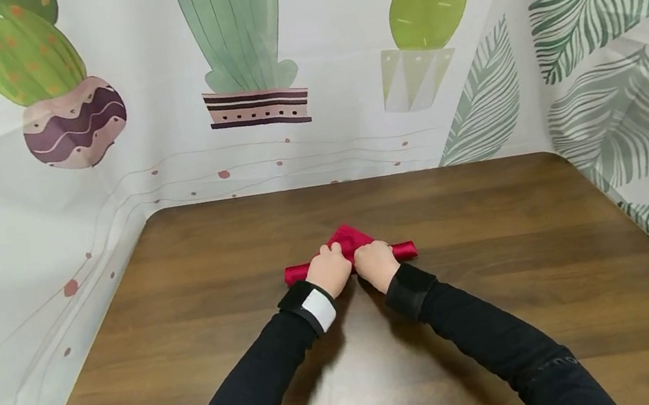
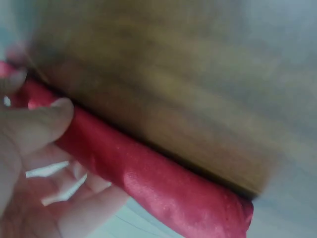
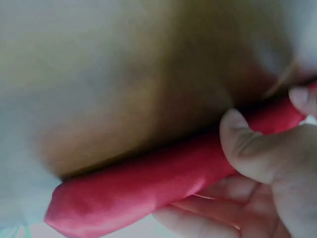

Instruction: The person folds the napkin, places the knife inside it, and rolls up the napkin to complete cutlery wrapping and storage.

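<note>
A shiny red cloth (image 1: 406, 250) lies on the table, rolled into a tube that runs left to right, with a flat triangular corner (image 1: 347, 235) pointing to the far side. My left hand (image 1: 330, 270) grips the roll left of its middle; in the left wrist view the thumb presses on the red tube (image 2: 143, 168) and the fingers curl round its other side. Close beside it, my right hand (image 1: 376, 266) holds the roll right of the middle. Its thumb lies on the tube (image 3: 148, 188) in the right wrist view, with fingers behind. Both roll ends stick out past the hands.
The brown wooden table (image 1: 229, 238) has rounded far corners. Behind it hangs a white sheet (image 1: 354, 149) printed with cacti and leaves. Black bands circle both wrists, the left one with a white patch (image 1: 319, 310).
</note>
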A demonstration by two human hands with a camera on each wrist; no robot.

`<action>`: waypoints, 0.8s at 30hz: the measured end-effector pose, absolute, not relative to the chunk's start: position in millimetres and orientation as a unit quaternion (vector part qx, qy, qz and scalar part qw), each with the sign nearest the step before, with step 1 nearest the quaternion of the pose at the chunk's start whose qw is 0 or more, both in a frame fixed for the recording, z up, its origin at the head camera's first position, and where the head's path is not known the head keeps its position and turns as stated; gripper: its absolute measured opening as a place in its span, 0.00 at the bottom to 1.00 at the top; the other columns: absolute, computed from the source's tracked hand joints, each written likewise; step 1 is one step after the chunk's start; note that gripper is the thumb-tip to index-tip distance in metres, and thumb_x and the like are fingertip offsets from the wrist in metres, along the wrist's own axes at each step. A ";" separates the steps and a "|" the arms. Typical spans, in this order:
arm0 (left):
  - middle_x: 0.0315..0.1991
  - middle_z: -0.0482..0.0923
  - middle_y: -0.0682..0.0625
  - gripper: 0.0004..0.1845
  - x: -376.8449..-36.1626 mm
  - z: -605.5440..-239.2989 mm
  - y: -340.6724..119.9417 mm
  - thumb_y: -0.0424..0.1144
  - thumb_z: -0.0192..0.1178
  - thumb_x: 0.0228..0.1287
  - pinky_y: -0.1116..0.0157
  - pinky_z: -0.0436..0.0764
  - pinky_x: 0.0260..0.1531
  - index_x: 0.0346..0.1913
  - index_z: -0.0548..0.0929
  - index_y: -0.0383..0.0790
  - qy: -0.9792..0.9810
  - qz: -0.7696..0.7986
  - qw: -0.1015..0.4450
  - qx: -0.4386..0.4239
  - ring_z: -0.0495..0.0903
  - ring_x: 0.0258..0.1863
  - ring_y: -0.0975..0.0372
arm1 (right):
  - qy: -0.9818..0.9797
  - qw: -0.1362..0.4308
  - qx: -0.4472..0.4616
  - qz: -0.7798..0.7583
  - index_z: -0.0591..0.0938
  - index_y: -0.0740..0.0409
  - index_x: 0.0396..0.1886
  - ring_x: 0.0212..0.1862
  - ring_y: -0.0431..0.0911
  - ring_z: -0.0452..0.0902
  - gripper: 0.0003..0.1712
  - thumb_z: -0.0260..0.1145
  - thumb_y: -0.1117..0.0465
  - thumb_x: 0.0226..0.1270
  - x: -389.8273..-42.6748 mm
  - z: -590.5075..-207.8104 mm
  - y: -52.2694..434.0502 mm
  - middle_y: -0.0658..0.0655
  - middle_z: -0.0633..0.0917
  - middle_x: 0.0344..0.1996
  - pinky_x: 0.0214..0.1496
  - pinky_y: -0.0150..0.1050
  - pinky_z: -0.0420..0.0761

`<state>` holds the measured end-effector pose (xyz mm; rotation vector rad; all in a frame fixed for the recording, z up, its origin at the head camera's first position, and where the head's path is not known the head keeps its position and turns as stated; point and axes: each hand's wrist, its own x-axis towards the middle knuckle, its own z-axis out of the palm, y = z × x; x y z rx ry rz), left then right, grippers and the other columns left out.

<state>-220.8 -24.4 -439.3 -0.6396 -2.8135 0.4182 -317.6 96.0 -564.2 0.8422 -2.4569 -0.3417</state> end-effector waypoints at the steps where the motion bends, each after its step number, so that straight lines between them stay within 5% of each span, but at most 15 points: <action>1: 0.32 0.69 0.43 0.06 -222.0 -437.7 -25.0 0.32 0.57 0.56 0.63 0.77 0.19 0.30 0.85 0.40 -0.959 0.147 0.091 -0.227 0.70 0.29 0.54 | -0.894 0.301 0.307 -0.128 0.76 0.60 0.15 0.13 0.53 0.70 0.13 0.51 0.64 0.57 -325.9 -582.6 97.8 0.59 0.76 0.13 0.12 0.50 0.69; 5: 0.31 0.69 0.43 0.06 -221.1 -433.7 -27.2 0.31 0.56 0.57 0.63 0.76 0.20 0.33 0.84 0.38 -0.952 0.158 0.054 -0.255 0.69 0.28 0.55 | -0.882 0.308 0.332 -0.131 0.77 0.61 0.18 0.16 0.55 0.74 0.18 0.44 0.67 0.62 -326.2 -589.0 103.5 0.59 0.78 0.15 0.17 0.49 0.74; 9: 0.28 0.74 0.44 0.04 -219.4 -431.8 -29.7 0.31 0.55 0.57 0.62 0.77 0.23 0.33 0.80 0.35 -0.944 0.134 0.090 -0.287 0.73 0.26 0.54 | -0.889 0.248 0.373 -0.100 0.74 0.51 0.12 0.14 0.50 0.71 0.13 0.56 0.64 0.53 -352.0 -609.5 107.1 0.52 0.74 0.10 0.14 0.47 0.71; 11: 0.27 0.76 0.45 0.02 -219.7 -430.5 -30.6 0.30 0.56 0.57 0.62 0.77 0.25 0.33 0.77 0.36 -0.942 0.118 0.100 -0.298 0.76 0.26 0.55 | -0.876 0.280 0.383 -0.090 0.71 0.50 0.09 0.12 0.49 0.68 0.13 0.55 0.63 0.50 -357.6 -616.7 108.6 0.50 0.71 0.08 0.12 0.45 0.69; 18: 0.25 0.79 0.48 0.02 -224.5 -427.1 -29.6 0.31 0.57 0.55 0.61 0.78 0.25 0.28 0.78 0.39 -0.943 0.105 0.071 -0.308 0.79 0.26 0.57 | -0.898 0.312 0.263 -0.163 0.77 0.71 0.22 0.18 0.60 0.75 0.16 0.47 0.67 0.63 -316.2 -592.5 97.3 0.70 0.79 0.18 0.21 0.49 0.76; 22: 0.25 0.78 0.46 0.03 -222.8 -427.5 -27.5 0.31 0.56 0.56 0.60 0.77 0.22 0.27 0.79 0.39 -0.949 0.107 0.084 -0.284 0.78 0.24 0.55 | -0.894 0.288 0.307 -0.154 0.75 0.60 0.15 0.16 0.55 0.72 0.17 0.46 0.68 0.61 -328.0 -596.3 101.2 0.59 0.77 0.12 0.18 0.49 0.73; 24: 0.25 0.77 0.45 0.04 -221.3 -427.1 -26.7 0.31 0.55 0.56 0.59 0.77 0.20 0.28 0.80 0.39 -0.952 0.108 0.093 -0.271 0.77 0.24 0.54 | -0.895 0.254 0.345 -0.127 0.74 0.52 0.11 0.14 0.52 0.70 0.14 0.55 0.64 0.55 -349.8 -614.0 105.4 0.53 0.74 0.09 0.17 0.47 0.72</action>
